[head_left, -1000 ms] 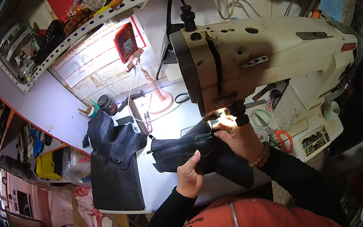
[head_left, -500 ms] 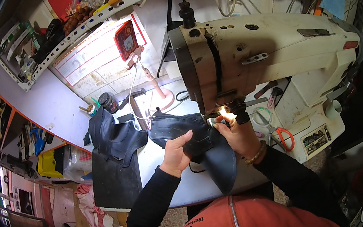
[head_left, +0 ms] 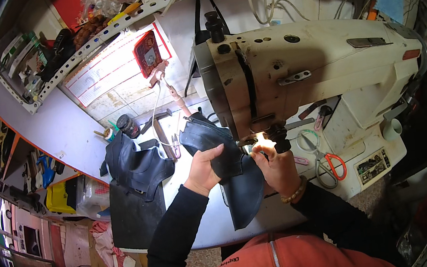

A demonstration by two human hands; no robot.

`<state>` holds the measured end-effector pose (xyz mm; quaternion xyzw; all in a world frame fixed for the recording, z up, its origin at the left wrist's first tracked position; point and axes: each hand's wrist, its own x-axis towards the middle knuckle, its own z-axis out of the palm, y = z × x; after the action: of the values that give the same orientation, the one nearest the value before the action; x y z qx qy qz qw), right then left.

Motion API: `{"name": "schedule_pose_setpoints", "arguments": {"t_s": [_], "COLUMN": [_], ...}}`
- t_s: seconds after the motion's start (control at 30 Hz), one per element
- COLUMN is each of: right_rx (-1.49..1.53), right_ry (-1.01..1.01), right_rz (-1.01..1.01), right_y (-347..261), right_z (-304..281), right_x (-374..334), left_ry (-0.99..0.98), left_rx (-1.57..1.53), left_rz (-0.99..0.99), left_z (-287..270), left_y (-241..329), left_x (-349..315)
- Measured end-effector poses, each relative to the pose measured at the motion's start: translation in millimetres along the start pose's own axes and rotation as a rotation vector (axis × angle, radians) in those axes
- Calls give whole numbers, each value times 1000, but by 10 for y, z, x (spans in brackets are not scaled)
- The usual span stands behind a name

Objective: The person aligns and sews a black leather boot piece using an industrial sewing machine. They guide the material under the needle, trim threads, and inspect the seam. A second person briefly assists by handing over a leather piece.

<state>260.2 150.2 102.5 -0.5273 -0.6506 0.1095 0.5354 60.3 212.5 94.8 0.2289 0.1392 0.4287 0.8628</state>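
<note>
A black leather piece (head_left: 248, 197), shaped like a boot upper, lies across the white table under the head of a cream sewing machine (head_left: 275, 69). My left hand (head_left: 203, 172) grips its left side, thumb on top and the other fingers hidden by the leather. Close to the lit needle area, my right hand (head_left: 278, 170) pinches the leather's right edge between thumb and fingers. The needle itself is lost in glare and behind machine parts. A second black leather piece (head_left: 138, 167) rests to the left, partly on a dark mat (head_left: 138, 222).
Scissors with an orange handle (head_left: 336, 166) and small pink snips (head_left: 301, 160) lie right of my right hand. Behind the leather stand a pink phone holder (head_left: 180, 102), a dark jar (head_left: 127, 125) and a hammer (head_left: 159, 118). A perforated metal shelf (head_left: 94, 35) runs above.
The leather has turned under the machine: its near flap has swung left and its far end has lifted upright. My right hand has come slightly nearer and left, still at the edge.
</note>
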Motion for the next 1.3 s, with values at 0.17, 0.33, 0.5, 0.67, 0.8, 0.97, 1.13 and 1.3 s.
{"name": "schedule_pose_setpoints", "arguments": {"t_s": [0.17,0.33,0.5,0.67,0.8,0.97,1.13,1.3], "right_rx": [-19,183,168,258,255,252,278,302], "right_ry": [-38,-3,21,79,30,88,86,81], "right_rz": [-24,-11,-15,-42,77,-32,123,0], "right_y": [5,18,23,35,47,56,62,11], "right_z": [-14,9,17,28,41,44,-8,-62], "right_x": [-50,-109,-187,-183,-176,-174,-129,-237], "left_ry": [68,359,367,336,327,369,257,187], "left_rx": [83,305,340,532,495,627,632,749], "left_rz": [-1,-68,-211,-32,-172,-96,-242,-210], "left_z": [59,134,201,231,210,116,29,62], "left_y": [58,171,259,236,299,256,326,350], "left_x": [58,223,271,309,439,482,729,781]}}
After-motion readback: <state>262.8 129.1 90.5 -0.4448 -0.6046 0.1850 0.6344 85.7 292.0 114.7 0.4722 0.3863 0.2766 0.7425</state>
